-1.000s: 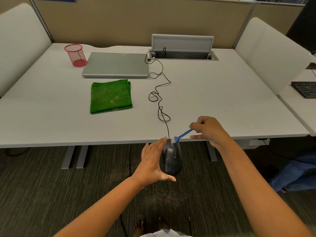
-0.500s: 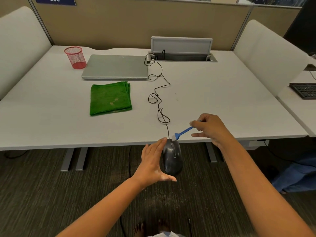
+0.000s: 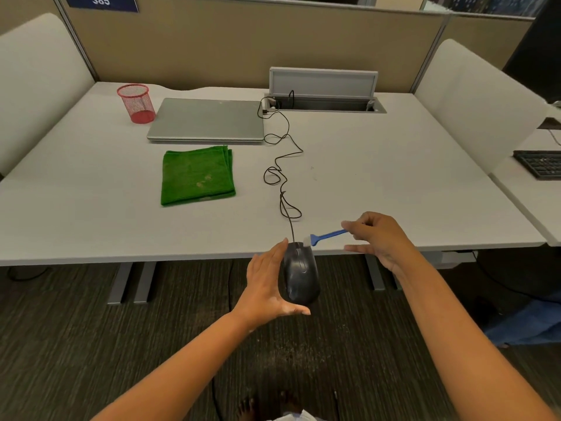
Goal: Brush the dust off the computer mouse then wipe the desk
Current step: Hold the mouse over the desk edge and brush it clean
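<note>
The black computer mouse [image 3: 300, 273] is held off the near edge of the bench [image 3: 394, 183], out over the carpeted floor, not resting on the surface. Its long axis runs near to far, with the button end pointing at the bench and its black cord [image 3: 283, 165] trailing away from that far end in loose loops toward the closed laptop [image 3: 206, 120].

The left hand [image 3: 267, 287] cradles the mouse from its left side: the fingers [image 3: 277, 253] lie straight along the left flank, and the thumb reaches under the near end, so the body sits between them. The right hand [image 3: 376, 238] is to the right of the mouse and a little farther; its thumb and forefinger pinch the far end of the small blue brush [image 3: 326, 236], while the other fingers are stretched out loosely below.

The brush handle slants from the right hand down and left, and its pale bristle head sits at the far right corner of the mouse, at or just above the button end; I cannot tell for sure that it touches. So the surface left to sweep lies near and left of the bristles, along the mouse's length, and the right hand is the one placed to make that stroke.

Counted: one mouse, one brush, one folded green cloth [image 3: 197, 177] lying on the bench to the far left, one laptop, one red mesh cup [image 3: 136, 103].
</note>
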`<state>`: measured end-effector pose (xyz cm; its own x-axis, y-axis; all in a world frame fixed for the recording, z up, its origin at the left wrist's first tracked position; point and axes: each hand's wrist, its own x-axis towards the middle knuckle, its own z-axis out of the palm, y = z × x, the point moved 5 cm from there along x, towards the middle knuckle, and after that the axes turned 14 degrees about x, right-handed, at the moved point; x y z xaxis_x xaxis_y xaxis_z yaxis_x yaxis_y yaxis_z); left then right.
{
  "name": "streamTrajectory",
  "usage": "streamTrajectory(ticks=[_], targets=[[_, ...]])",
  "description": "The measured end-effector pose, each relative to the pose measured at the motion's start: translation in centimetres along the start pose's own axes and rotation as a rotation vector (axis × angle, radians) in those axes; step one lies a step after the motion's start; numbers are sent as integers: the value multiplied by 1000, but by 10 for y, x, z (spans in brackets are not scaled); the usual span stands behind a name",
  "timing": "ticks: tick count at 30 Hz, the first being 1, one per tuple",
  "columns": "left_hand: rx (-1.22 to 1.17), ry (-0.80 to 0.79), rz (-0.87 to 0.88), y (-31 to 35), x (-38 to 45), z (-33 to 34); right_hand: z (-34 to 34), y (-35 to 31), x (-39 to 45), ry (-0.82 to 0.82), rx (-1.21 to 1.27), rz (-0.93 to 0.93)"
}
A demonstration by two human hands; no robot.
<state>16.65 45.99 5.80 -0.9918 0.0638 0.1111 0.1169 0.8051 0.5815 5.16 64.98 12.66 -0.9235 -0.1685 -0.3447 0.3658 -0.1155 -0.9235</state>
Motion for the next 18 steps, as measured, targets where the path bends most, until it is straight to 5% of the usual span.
streamTrajectory(ticks=[18], targets=[[1,14,-1,1,0,0,-25,37,8,114,254,204]])
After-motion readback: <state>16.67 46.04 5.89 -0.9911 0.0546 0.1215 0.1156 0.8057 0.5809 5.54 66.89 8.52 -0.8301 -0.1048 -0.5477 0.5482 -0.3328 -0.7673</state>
